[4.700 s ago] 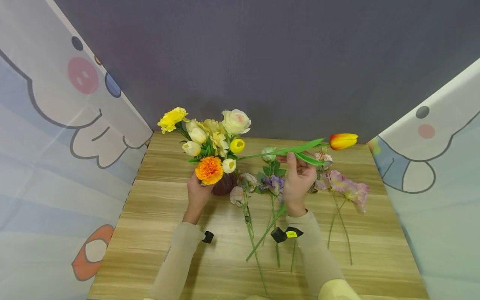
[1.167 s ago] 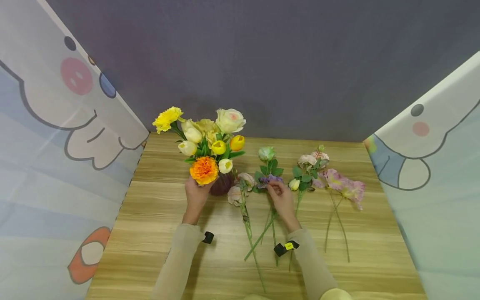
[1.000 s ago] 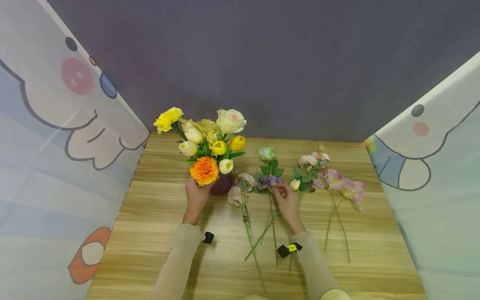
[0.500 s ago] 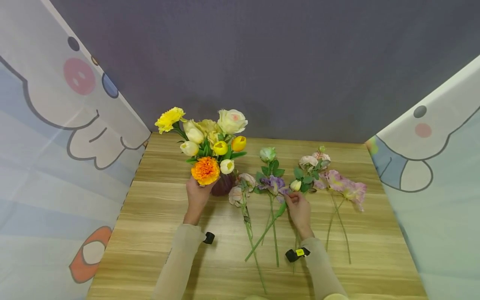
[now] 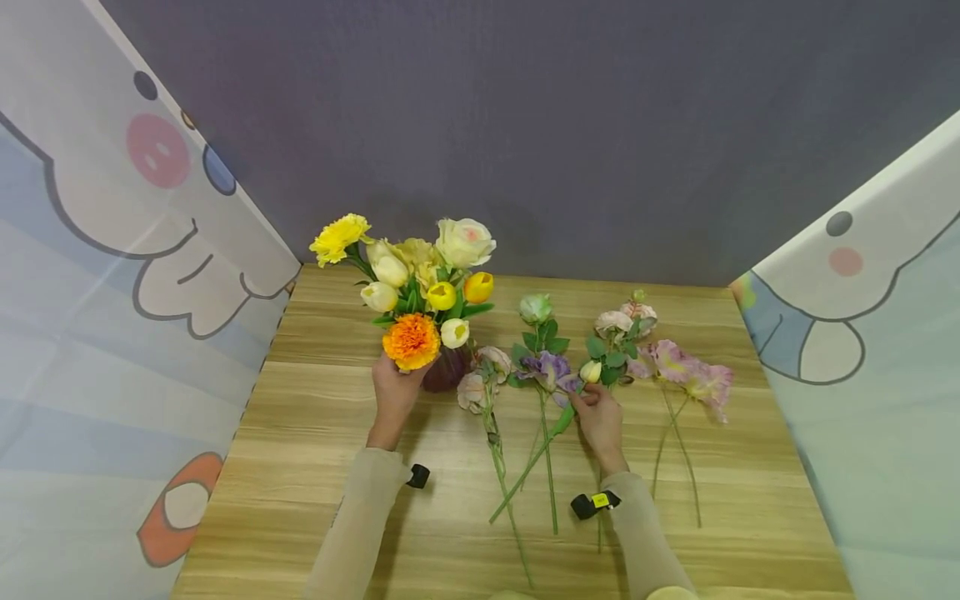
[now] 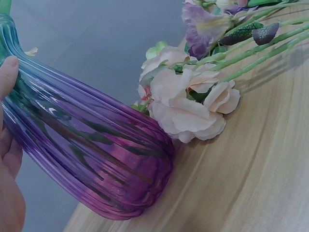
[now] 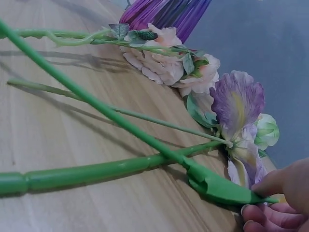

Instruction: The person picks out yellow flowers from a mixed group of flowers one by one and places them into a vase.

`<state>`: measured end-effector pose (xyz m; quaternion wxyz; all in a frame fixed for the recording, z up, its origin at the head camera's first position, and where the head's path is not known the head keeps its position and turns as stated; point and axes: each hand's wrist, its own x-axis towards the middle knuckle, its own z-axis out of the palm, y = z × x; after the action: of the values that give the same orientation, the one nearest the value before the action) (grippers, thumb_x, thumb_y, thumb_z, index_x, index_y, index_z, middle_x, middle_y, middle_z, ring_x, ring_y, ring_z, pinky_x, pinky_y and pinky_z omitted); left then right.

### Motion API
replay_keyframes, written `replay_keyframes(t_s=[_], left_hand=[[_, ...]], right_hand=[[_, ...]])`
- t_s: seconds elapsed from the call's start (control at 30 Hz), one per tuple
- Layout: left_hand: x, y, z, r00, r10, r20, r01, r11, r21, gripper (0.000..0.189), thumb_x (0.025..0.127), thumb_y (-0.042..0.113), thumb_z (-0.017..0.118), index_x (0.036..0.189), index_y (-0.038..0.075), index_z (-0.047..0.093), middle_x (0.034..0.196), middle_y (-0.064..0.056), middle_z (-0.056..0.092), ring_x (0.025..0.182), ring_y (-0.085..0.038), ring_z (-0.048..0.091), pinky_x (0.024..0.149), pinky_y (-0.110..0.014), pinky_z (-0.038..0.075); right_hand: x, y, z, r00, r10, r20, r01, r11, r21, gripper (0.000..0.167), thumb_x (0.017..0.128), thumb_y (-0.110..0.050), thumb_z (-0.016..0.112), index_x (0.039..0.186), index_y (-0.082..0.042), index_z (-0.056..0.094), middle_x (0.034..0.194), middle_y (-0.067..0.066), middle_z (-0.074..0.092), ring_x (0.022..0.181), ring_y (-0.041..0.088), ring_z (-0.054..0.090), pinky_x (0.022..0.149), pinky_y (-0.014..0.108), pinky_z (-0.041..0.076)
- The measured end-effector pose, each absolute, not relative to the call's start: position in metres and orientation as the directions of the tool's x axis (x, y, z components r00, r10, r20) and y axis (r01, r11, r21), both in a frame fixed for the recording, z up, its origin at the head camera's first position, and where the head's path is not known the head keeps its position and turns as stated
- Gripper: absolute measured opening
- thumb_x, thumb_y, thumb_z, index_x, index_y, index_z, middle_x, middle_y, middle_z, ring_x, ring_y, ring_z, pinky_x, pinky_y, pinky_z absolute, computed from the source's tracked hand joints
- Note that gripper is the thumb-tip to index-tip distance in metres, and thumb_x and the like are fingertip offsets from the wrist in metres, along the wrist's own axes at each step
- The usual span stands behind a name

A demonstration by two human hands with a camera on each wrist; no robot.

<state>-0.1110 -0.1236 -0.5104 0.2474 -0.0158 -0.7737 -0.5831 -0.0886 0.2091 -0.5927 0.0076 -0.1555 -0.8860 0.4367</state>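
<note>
My left hand (image 5: 396,387) grips the neck of a ribbed glass vase (image 6: 111,154), which fades from teal to purple and magenta. Stems show inside it. Yellow, cream and orange blooms fill its top, among them an orange carnation (image 5: 412,341), a cream rose (image 5: 466,242) and an orange-yellow tulip (image 5: 478,287). Over on the right, my right hand (image 5: 598,417) pinches a pale tulip (image 5: 591,372) below its bud. In the right wrist view, thumb and fingers hold the tip of its green leaf (image 7: 222,188). A purple iris (image 5: 551,371) lies just beside those fingers.
Pale pink roses (image 5: 480,383) lie right of the vase. Beyond the iris is a pale green rose (image 5: 535,308). More pink roses (image 5: 615,323) and mauve flowers (image 5: 690,371) lie farther right. Stems cross on the wooden table (image 5: 300,500). A grey wall (image 5: 480,125) stands behind.
The red-and-yellow tulip, earlier in my right hand, now stands in the vase. My right hand came down to the iris, then shifted right to the pale tulip. My left hand stays on the vase.
</note>
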Motion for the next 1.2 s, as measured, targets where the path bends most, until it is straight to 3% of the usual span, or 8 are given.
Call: replay_keyframes(t_s=[0.2,0.33,0.5,0.63,0.73,0.93,1.1,1.2], left_hand=[[-0.109,-0.123,-0.506,-0.872,-0.26,0.415,0.325,0.326,0.888,0.053,0.078,-0.007,0.086,0.123,-0.014,0.06,0.12,-0.032,0.068,0.115,-0.044,0.064,0.103,-0.043,0.051],[-0.109,-0.123,-0.507,-0.87,-0.262,0.417,0.323,0.334,0.885,0.052,0.077,-0.007,0.086,0.123,-0.014,0.061,0.119,-0.031,0.068,0.114,-0.043,0.065,0.102,-0.031,0.05],[-0.117,-0.127,-0.527,-0.868,-0.276,0.412,0.315,0.334,0.889,0.056,0.076,-0.009,0.086,0.125,-0.014,0.059,0.121,-0.033,0.067,0.116,-0.045,0.063,0.103,-0.026,0.047],[-0.122,-0.13,-0.54,-0.867,-0.281,0.411,0.312,0.338,0.888,0.059,0.076,-0.008,0.087,0.127,-0.012,0.059,0.124,-0.031,0.067,0.118,-0.043,0.063,0.106,-0.038,0.049],[-0.123,-0.131,-0.543,-0.867,-0.282,0.411,0.314,0.33,0.89,0.059,0.076,-0.003,0.089,0.128,-0.008,0.062,0.124,-0.026,0.068,0.118,-0.039,0.064,0.105,-0.047,0.05],[-0.124,-0.132,-0.545,-0.86,-0.278,0.427,0.329,0.337,0.882,0.056,0.076,0.001,0.09,0.125,-0.007,0.063,0.121,-0.024,0.07,0.116,-0.037,0.066,0.102,-0.053,0.051],[-0.123,-0.131,-0.544,-0.862,-0.284,0.42,0.32,0.337,0.885,0.055,0.076,0.0,0.09,0.124,-0.006,0.064,0.121,-0.024,0.071,0.115,-0.037,0.066,0.101,-0.054,0.052],[-0.123,-0.13,-0.543,-0.865,-0.293,0.407,0.308,0.331,0.892,0.056,0.074,-0.003,0.09,0.124,-0.006,0.064,0.121,-0.025,0.07,0.116,-0.038,0.066,0.102,-0.055,0.051]], right_hand=[[-0.091,0.21,-0.588,-0.931,0.306,-0.199,0.314,0.394,-0.864,0.033,0.099,-0.011,0.067,0.122,0.011,0.06,0.09,0.018,0.071,0.057,0.008,0.063,0.053,0.021,0.054],[-0.094,0.214,-0.577,-0.921,0.326,-0.213,0.293,0.222,-0.93,0.036,0.102,-0.01,0.063,0.129,0.01,0.052,0.087,0.004,0.065,0.059,0.008,0.063,0.053,0.021,0.055],[-0.101,0.217,-0.548,-0.917,0.383,-0.113,0.158,0.089,-0.983,0.038,0.102,-0.011,0.062,0.131,0.009,0.047,0.083,-0.006,0.06,0.063,0.007,0.061,0.057,0.021,0.054],[-0.106,0.213,-0.517,-0.886,0.463,0.007,-0.043,-0.066,-0.997,0.024,0.101,-0.006,0.063,0.118,0.003,0.05,0.077,-0.004,0.061,0.06,0.007,0.061,0.054,0.018,0.051],[-0.11,0.208,-0.493,-0.846,0.525,0.093,-0.226,-0.194,-0.955,0.016,0.1,-0.001,0.063,0.109,-0.001,0.05,0.074,0.002,0.062,0.058,0.011,0.061,0.052,0.018,0.051],[-0.116,0.199,-0.455,-0.745,0.635,0.206,-0.522,-0.362,-0.772,0.019,0.099,0.002,0.063,0.109,0.004,0.047,0.073,0.007,0.062,0.062,0.018,0.061,0.059,0.025,0.054],[-0.125,0.197,-0.439,-0.657,0.72,0.222,-0.657,-0.403,-0.637,0.016,0.097,0.006,0.062,0.103,0.002,0.048,0.068,0.006,0.056,0.06,0.02,0.061,0.058,0.026,0.053],[-0.127,0.196,-0.432,-0.632,0.754,0.178,-0.684,-0.434,-0.586,0.019,0.097,0.005,0.063,0.105,0.002,0.046,0.073,0.007,0.052,0.062,0.021,0.06,0.061,0.027,0.053]])
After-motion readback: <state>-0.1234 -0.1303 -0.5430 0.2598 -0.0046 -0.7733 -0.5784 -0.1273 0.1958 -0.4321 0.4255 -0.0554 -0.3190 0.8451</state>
